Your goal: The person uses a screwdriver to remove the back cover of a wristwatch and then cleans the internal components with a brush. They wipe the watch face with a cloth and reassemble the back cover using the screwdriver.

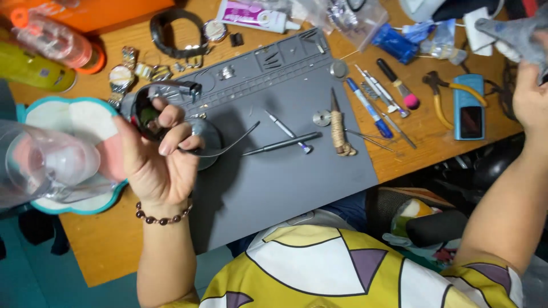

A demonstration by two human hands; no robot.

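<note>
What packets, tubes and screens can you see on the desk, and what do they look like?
Tube: top middle, lying flat, white with a pink label.
Clear plastic bag: top, right of the tube, crinkly.
Blue packet: top right, small, shiny.
Blue device: right side, upright rectangle with a dark screen.

Grey work mat (285, 177): near half lying open for passage. Screwdrivers (282, 142), wrapped tool (338, 128) and small discs (322, 118) are crowding its middle; pliers (442, 94) and pens (371, 108) are blocking the right.

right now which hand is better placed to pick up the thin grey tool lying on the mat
Left, probably. The left hand is over the grey mat near the thin grey tool, though holding a watch. The right hand is far off, gripping grey cloth.
</note>
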